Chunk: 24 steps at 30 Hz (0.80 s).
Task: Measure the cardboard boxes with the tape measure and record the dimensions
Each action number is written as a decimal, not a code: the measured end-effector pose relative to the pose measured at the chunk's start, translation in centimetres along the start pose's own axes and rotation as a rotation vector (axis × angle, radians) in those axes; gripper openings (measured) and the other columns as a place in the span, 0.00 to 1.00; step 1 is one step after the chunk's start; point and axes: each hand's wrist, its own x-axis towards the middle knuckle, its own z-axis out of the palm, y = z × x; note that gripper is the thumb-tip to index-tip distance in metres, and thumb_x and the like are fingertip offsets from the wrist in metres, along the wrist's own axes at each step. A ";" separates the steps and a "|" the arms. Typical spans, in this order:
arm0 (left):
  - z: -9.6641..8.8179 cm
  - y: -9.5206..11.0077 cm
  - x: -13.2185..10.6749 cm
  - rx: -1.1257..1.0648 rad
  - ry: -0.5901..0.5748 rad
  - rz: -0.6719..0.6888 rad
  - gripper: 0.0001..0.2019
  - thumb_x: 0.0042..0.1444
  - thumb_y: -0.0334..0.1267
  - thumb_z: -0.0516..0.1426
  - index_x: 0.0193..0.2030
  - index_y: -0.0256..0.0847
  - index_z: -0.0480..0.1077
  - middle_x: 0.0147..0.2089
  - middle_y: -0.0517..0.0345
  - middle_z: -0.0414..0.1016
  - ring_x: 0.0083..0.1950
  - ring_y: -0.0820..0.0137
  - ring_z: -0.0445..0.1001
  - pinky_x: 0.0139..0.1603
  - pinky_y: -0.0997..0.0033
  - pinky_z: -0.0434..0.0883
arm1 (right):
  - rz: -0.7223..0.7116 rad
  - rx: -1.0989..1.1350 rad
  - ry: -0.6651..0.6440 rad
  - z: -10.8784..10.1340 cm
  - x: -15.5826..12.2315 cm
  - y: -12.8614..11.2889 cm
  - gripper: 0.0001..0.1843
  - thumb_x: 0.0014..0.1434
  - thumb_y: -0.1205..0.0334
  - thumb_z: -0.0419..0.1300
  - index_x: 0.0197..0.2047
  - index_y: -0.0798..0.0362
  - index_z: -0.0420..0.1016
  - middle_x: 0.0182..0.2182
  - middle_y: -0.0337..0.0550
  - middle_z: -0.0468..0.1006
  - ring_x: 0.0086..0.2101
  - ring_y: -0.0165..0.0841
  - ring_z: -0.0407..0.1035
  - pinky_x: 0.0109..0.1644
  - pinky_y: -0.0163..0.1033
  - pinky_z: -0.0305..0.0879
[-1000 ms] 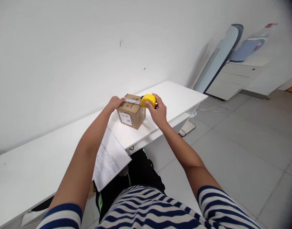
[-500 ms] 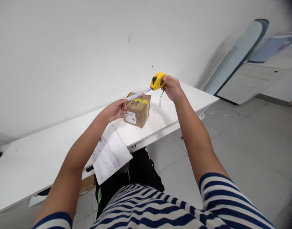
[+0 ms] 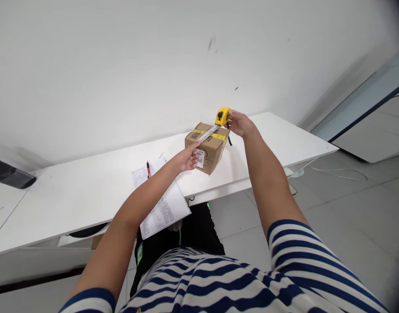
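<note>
A brown cardboard box [image 3: 209, 150] with yellow tape and a white label sits on the white table [image 3: 98, 182]. Over its top runs the white blade of a yellow tape measure [image 3: 222, 116]. My right hand [image 3: 241, 124] is closed around the tape measure's case, just beyond the box's far right corner; a dark wrist strap dangles below. My left hand [image 3: 188, 158] pinches the free end of the blade at the box's near left edge, thumb on top and the other fingers curled by the label.
An open notebook [image 3: 166, 208] with handwriting overhangs the table's front edge, and a red and black pen [image 3: 148, 169] lies on it. A dark object [image 3: 10, 174] stands at the far left. The wall rises right behind the table.
The view has swung left. My right hand has brought the tape measure's case closer to the box, so less blade shows. The blade now lies lower across the box top.
</note>
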 end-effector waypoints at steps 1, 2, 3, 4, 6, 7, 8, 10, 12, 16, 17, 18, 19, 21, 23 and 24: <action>0.3 -0.2 0.1 0.010 0.020 -0.011 0.31 0.54 0.64 0.68 0.22 0.42 0.60 0.20 0.65 0.65 0.19 0.79 0.63 0.22 0.75 0.60 | 0.003 0.008 -0.004 0.3 -0.1 0.2 0.26 0.39 0.42 0.77 0.38 0.44 0.77 0.36 0.37 0.82 0.36 0.35 0.71 0.35 0.38 0.68; 0.6 -0.3 0.2 0.023 0.039 -0.014 0.32 0.54 0.67 0.66 0.22 0.42 0.59 0.20 0.65 0.65 0.19 0.79 0.62 0.22 0.74 0.60 | 0.001 0.014 -0.008 0.6 -0.2 0.3 0.27 0.39 0.41 0.77 0.39 0.43 0.77 0.37 0.37 0.82 0.37 0.35 0.71 0.36 0.39 0.68; 0.9 -0.4 0.3 0.041 0.057 -0.011 0.33 0.55 0.68 0.65 0.22 0.42 0.59 0.19 0.65 0.64 0.19 0.79 0.61 0.23 0.74 0.60 | -0.006 0.020 -0.008 0.8 -0.3 0.4 0.27 0.39 0.40 0.76 0.39 0.43 0.77 0.38 0.37 0.82 0.38 0.35 0.72 0.36 0.39 0.68; 1.2 -0.5 0.3 0.061 0.073 -0.004 0.33 0.56 0.70 0.63 0.22 0.41 0.60 0.19 0.66 0.62 0.19 0.80 0.60 0.23 0.74 0.59 | -0.014 0.027 -0.007 1.0 -0.4 0.5 0.27 0.39 0.40 0.76 0.39 0.43 0.77 0.39 0.37 0.82 0.38 0.36 0.72 0.37 0.39 0.69; 1.7 -0.5 0.3 0.100 0.098 0.007 0.34 0.58 0.71 0.60 0.23 0.41 0.60 0.19 0.67 0.60 0.19 0.80 0.58 0.24 0.74 0.58 | -0.031 0.034 -0.001 1.4 -0.5 0.6 0.27 0.40 0.39 0.76 0.39 0.44 0.76 0.39 0.38 0.82 0.39 0.36 0.72 0.37 0.39 0.69; 1.8 -0.5 0.3 0.111 0.103 0.012 0.34 0.58 0.71 0.60 0.23 0.41 0.60 0.19 0.67 0.59 0.19 0.80 0.57 0.24 0.73 0.57 | -0.039 0.033 0.005 1.5 -0.6 0.6 0.27 0.41 0.38 0.75 0.39 0.44 0.76 0.40 0.38 0.82 0.40 0.36 0.73 0.37 0.40 0.70; 1.8 -0.5 0.2 0.118 0.104 0.016 0.34 0.58 0.72 0.59 0.23 0.41 0.60 0.19 0.67 0.59 0.19 0.80 0.57 0.25 0.73 0.57 | -0.046 0.029 0.012 1.6 -0.7 0.7 0.27 0.42 0.37 0.75 0.39 0.44 0.76 0.41 0.38 0.82 0.40 0.37 0.73 0.38 0.40 0.70; 1.7 -0.6 0.2 0.128 0.096 0.028 0.34 0.58 0.72 0.59 0.23 0.42 0.59 0.20 0.67 0.59 0.20 0.79 0.56 0.26 0.72 0.58 | -0.058 0.021 0.028 1.8 -0.9 0.7 0.28 0.42 0.36 0.74 0.40 0.43 0.76 0.42 0.38 0.82 0.41 0.37 0.73 0.38 0.41 0.71; 1.4 -0.6 0.2 0.149 0.082 0.047 0.33 0.57 0.71 0.60 0.24 0.42 0.59 0.21 0.67 0.58 0.21 0.78 0.56 0.28 0.71 0.58 | -0.065 0.016 0.039 1.8 -1.2 0.7 0.28 0.41 0.35 0.74 0.40 0.42 0.76 0.42 0.38 0.82 0.42 0.38 0.74 0.38 0.42 0.72; 0.5 -0.3 0.0 0.280 0.112 0.121 0.31 0.61 0.68 0.59 0.25 0.42 0.59 0.23 0.65 0.60 0.23 0.78 0.55 0.29 0.69 0.57 | -0.058 -0.020 0.032 1.4 -2.6 0.2 0.30 0.41 0.35 0.75 0.42 0.40 0.76 0.44 0.36 0.83 0.43 0.39 0.75 0.40 0.43 0.75; 0.2 -0.1 -0.2 0.330 0.130 0.140 0.30 0.62 0.67 0.58 0.25 0.42 0.59 0.24 0.64 0.60 0.23 0.77 0.55 0.29 0.69 0.57 | -0.063 -0.046 0.028 1.2 -3.0 -0.1 0.30 0.42 0.35 0.75 0.44 0.39 0.76 0.45 0.36 0.83 0.43 0.39 0.75 0.41 0.43 0.76; -0.1 0.2 -0.4 0.382 0.150 0.167 0.29 0.63 0.65 0.58 0.25 0.42 0.60 0.25 0.63 0.61 0.23 0.77 0.55 0.29 0.68 0.56 | -0.076 -0.076 0.027 0.9 -3.6 -0.4 0.30 0.42 0.35 0.75 0.45 0.38 0.77 0.46 0.36 0.84 0.44 0.39 0.76 0.43 0.44 0.76; -0.5 0.6 -0.6 0.435 0.172 0.198 0.27 0.64 0.62 0.58 0.25 0.42 0.61 0.25 0.63 0.61 0.24 0.76 0.56 0.29 0.68 0.55 | -0.105 -0.107 0.031 0.5 -4.1 -0.8 0.31 0.43 0.36 0.76 0.47 0.37 0.77 0.47 0.36 0.84 0.45 0.39 0.77 0.45 0.45 0.77; -1.3 1.6 -1.1 0.519 0.194 0.279 0.22 0.64 0.54 0.59 0.26 0.42 0.62 0.26 0.62 0.62 0.24 0.76 0.56 0.29 0.68 0.54 | -0.214 -0.161 0.050 -0.1 -5.4 -1.9 0.33 0.43 0.36 0.76 0.51 0.34 0.78 0.51 0.37 0.83 0.49 0.40 0.77 0.48 0.47 0.78; -2.1 2.8 -1.9 0.539 0.194 0.385 0.17 0.63 0.45 0.60 0.27 0.42 0.62 0.27 0.62 0.62 0.25 0.76 0.56 0.29 0.68 0.54 | -0.374 -0.212 0.072 -0.7 -6.9 -3.2 0.34 0.46 0.34 0.75 0.55 0.31 0.77 0.57 0.37 0.82 0.55 0.44 0.77 0.52 0.51 0.79; -2.5 3.3 -2.3 0.529 0.188 0.436 0.15 0.62 0.42 0.60 0.27 0.42 0.61 0.27 0.63 0.61 0.25 0.76 0.55 0.30 0.68 0.55 | -0.456 -0.241 0.081 -0.9 -7.9 -3.9 0.34 0.48 0.33 0.74 0.57 0.29 0.76 0.59 0.37 0.80 0.58 0.46 0.76 0.53 0.53 0.79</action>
